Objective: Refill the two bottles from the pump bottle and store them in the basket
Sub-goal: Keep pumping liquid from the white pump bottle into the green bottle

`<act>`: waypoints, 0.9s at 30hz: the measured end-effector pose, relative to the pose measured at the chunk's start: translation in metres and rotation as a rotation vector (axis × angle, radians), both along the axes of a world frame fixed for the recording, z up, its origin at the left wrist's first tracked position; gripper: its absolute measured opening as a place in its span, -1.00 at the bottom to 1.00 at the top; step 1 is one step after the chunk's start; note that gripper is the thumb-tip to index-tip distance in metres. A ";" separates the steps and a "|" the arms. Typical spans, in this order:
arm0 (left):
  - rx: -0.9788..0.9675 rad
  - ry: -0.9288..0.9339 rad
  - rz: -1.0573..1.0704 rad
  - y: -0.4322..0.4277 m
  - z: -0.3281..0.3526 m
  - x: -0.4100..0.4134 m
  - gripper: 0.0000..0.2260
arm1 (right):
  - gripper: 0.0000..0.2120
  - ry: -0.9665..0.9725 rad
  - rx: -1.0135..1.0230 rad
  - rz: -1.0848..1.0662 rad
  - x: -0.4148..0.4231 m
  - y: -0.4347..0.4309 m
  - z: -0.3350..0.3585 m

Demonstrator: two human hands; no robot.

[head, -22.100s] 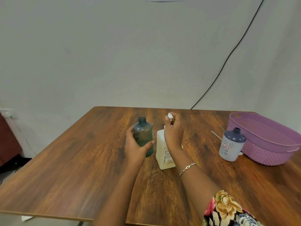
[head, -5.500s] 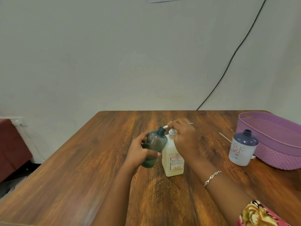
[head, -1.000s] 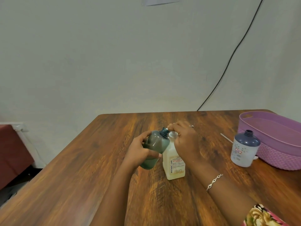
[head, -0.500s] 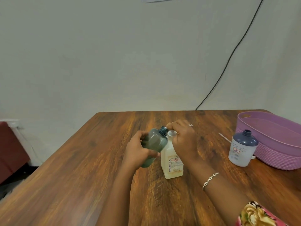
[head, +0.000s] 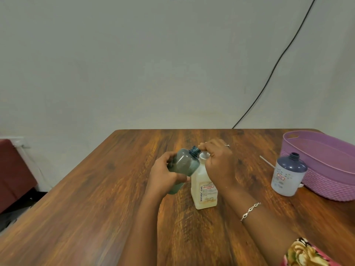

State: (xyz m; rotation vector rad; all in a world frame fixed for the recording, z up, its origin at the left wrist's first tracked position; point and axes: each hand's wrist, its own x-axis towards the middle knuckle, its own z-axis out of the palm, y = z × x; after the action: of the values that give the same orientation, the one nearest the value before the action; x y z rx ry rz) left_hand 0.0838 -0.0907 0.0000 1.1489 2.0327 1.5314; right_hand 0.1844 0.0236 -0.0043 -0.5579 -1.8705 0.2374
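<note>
Two bottles await filling, and one is at the pump now. The left hand (head: 165,175) grips the green-tinted bottle (head: 184,164) round its body, just left of the pump bottle (head: 205,191). It holds the bottle tilted, so the long axis runs up and rightward and the open neck leans toward the pump head. The right hand (head: 217,160) sits on top of the pump bottle, fingers curled over the pump head. The spout is hidden beneath them, so I cannot tell whether it sits inside the neck or only beside it. The pump bottle stands upright on the worktop (head: 96,198).

The coming push turns on that neck being under the spout. The mouth lies immediately left of the right hand's fingertips, touching or nearly so.

The white bottle with a dark blue top (head: 288,175) stands uncapped well to the right of the pump bottle, just beside the purple basket (head: 330,185), which is farther right again. By my judgement the first refill is underway, with the second bottle and the storing not yet done.
</note>
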 end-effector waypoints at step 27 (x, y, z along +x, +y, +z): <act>0.026 -0.094 -0.035 -0.004 0.002 -0.002 -0.46 | -0.75 -0.004 0.046 0.030 0.002 0.000 0.005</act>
State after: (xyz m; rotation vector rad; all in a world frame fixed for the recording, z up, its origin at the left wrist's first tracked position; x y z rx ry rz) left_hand 0.0815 -0.0951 0.0016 1.0954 1.9272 1.5689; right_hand 0.1863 0.0235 0.0007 -0.4989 -1.8845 0.2125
